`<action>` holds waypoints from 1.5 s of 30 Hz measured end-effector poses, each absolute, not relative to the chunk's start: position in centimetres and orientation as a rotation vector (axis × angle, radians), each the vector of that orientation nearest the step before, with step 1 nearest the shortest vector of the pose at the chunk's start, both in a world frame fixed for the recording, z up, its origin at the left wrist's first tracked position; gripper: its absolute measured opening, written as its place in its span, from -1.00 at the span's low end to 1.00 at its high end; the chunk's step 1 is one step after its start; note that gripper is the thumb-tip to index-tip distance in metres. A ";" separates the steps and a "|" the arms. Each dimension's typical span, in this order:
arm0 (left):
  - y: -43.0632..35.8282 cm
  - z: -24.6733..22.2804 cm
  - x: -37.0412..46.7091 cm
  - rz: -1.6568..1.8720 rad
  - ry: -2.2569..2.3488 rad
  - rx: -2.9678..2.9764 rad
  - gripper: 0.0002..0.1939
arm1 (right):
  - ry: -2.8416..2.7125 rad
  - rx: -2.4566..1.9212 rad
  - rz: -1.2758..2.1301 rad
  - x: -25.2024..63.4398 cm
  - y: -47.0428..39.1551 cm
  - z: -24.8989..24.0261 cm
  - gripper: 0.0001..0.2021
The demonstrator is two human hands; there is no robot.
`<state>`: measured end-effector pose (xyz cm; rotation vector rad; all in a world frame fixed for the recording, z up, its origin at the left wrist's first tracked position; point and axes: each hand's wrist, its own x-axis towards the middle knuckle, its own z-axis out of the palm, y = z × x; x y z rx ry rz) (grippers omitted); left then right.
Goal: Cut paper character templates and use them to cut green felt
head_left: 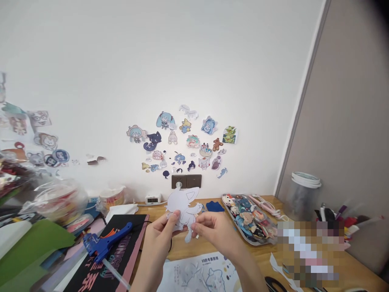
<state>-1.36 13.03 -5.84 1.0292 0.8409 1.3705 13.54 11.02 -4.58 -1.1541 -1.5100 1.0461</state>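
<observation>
I hold a white paper cutout (182, 205) shaped like a cartoon animal upright above the wooden desk (209, 247), its blank back toward me. My left hand (162, 235) pinches its lower left edge between thumb and fingers. My right hand (214, 229) pinches its lower right part, near a leg or tail. Both forearms rise from the bottom of the view. Under my hands lies a printed sheet (197, 275) with blue cartoon drawings.
A blue glue gun (105, 243) lies on a black mat (112, 259) at the left. A tray of cartoon stickers (247, 219) sits at the right. Stickers cover the wall (185, 142) above a socket (186, 181). Scissors (275, 284) lie at the bottom right; clutter and bags fill the left.
</observation>
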 end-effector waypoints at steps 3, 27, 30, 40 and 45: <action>13.1 -5.9 -1.4 1.375 0.837 1.033 -0.75 | -1.492 -1.164 1.032 13.5 11.0 -4.6 -0.77; 13.5 -6.8 -1.7 1.399 0.843 1.050 -0.76 | -1.542 -1.260 0.912 13.4 10.9 -3.9 -0.87; 13.5 -6.9 -1.7 1.403 0.851 1.030 -0.76 | -1.544 -1.271 0.913 13.5 10.9 -3.8 -0.86; 13.6 -6.6 -1.7 1.472 0.845 0.979 -0.75 | -1.557 -1.286 0.963 14.0 10.6 -3.5 -0.84; 13.6 -6.4 -1.9 1.476 0.837 0.980 -0.75 | -1.520 -1.265 0.983 13.9 10.7 -3.7 -0.88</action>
